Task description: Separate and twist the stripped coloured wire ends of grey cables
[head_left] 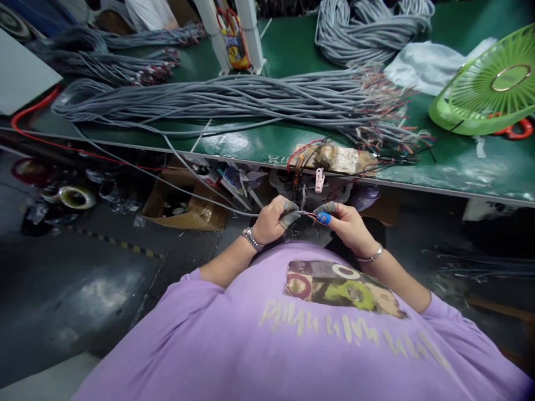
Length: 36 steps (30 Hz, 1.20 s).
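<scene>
My left hand (273, 220) is closed in a pinch on a grey cable (200, 186) that runs off to the left up onto the bench. My right hand (345, 220), with grey and blue finger covers, pinches the thin red wire ends (311, 215) at the cable's tip. Both hands meet close together just below the bench edge, above my purple shirt. A watch sits on my left wrist and a bracelet on my right.
A long bundle of grey cables (234, 100) with stripped coloured ends lies across the green bench (460, 161). More cable coils (368, 28) are behind. A green fan (489, 83) stands at right. A taped fixture (334, 159) sits at the bench edge; a cardboard box (184, 209) is on the floor.
</scene>
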### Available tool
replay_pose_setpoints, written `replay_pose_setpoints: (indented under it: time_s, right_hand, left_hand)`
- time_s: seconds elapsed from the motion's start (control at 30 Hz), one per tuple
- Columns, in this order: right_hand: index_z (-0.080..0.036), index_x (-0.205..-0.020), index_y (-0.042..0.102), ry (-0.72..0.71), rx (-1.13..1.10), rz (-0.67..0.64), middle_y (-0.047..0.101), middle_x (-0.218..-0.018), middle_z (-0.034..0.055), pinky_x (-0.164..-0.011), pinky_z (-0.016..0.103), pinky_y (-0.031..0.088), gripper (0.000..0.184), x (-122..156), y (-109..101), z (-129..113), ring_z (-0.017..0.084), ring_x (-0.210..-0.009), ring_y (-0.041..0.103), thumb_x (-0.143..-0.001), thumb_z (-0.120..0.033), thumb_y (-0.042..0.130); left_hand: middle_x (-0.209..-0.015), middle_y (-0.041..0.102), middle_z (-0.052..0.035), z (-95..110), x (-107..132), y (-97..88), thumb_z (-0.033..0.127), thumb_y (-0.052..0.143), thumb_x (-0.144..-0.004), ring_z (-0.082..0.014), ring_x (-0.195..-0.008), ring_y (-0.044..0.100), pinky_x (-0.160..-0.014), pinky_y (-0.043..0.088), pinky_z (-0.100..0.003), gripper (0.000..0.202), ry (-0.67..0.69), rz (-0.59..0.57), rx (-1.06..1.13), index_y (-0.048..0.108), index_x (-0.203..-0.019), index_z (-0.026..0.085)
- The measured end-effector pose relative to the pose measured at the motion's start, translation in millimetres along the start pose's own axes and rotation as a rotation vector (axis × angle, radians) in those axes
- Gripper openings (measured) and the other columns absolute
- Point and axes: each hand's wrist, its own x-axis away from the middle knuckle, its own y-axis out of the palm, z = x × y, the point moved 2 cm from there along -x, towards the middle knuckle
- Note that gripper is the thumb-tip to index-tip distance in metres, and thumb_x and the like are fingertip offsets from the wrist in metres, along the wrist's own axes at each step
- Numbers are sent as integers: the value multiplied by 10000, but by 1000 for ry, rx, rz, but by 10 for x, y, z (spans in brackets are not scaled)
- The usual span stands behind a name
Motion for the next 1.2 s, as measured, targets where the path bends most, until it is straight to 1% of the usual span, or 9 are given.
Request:
replay_pose_setpoints:
  time_s: [0.17, 0.43, 0.57, 0.63, 0.7, 0.87, 0.97, 1.1, 1.2]
  right_hand:
    - [-180, -763, 709, 58, -92, -45, 628, -656, -1, -539, 238, 432, 324, 63, 52, -44, 100, -578, 497, -702, -475, 829]
    - [-234, -857, 727, -58, -297, 219, 672, -715, 22, -433, 207, 360, 295, 68, -32, 7, 104, -548, 512, -697, -450, 847]
    - [-263, -995, 731, -163, -320, 145, 738, -899, 38, -717, 298, 567, 304, 60, 102, -100, 158, -768, 671, -729, -353, 846]
    - [-271, -1093, 718, -199, -274, 68, 746, -1012, 54, -908, 379, 560, 343, 50, 197, -144, 196, -931, 696, -771, -343, 813]
    - [-272, -1179, 694, -210, -164, 11, 740, -1080, 69, -957, 414, 544, 375, 33, 275, -147, 219, -999, 692, -818, -348, 764]
    - [-254, -1089, 740, -411, 323, -23, 728, -1065, 92, -873, 397, 546, 260, -24, 278, -120, 239, -949, 671, -835, -291, 697]
    - [-236, -936, 756, -496, 433, -126, 701, -879, 75, -732, 329, 517, 141, -49, 166, -172, 196, -800, 628, -858, -270, 644]
    - [-189, -775, 697, -246, 246, -364, 608, -687, 25, -589, 256, 442, 256, -64, -6, -188, 126, -622, 519, -903, -399, 623]
    - [-176, -703, 614, -3, -7, -183, 482, -567, -29, -456, 202, 308, 375, -118, -151, -73, 72, -505, 364, -803, -516, 735]
  left_hand:
    - [-723, 589, -17, 14, -77, 39, 490, 516, -960, -117, -654, 529, -644, 441, -256, 375, -148, -137, 181, 608, -802, 163]
    - [-506, 449, 78, 12, -9, 217, 716, 640, -777, -34, -364, 346, -373, 243, -190, 564, -630, -201, 821, 558, -781, 158]
    - [-482, 427, 91, 14, -5, 236, 705, 708, -717, -26, -333, 319, -338, 218, -180, 574, -728, -178, 982, 557, -764, 153]
    - [-482, 426, 90, 10, -8, 239, 690, 712, -724, -24, -330, 317, -332, 217, -177, 563, -743, -176, 1025, 549, -756, 152]
    - [-486, 431, 91, 3, 0, 241, 683, 721, -723, -23, -328, 317, -325, 212, -173, 559, -757, -172, 1039, 551, -779, 152]
    - [-481, 445, 96, 3, 36, 213, 681, 747, -689, -28, -320, 323, -311, 209, -163, 570, -789, -224, 1014, 564, -830, 160]
    - [-468, 460, 79, 9, 8, 147, 654, 752, -703, -20, -323, 308, -319, 217, -160, 542, -729, -320, 966, 576, -746, 144]
    - [-570, 618, -16, 11, -113, 37, 609, 754, -733, -76, -450, 508, -443, 419, -193, 503, -507, -519, 845, 702, -768, 110]
    - [-731, 720, -94, -2, -217, -25, 556, 747, -770, -156, -624, 646, -589, 526, -251, 452, -358, -610, 733, 769, -859, 113]
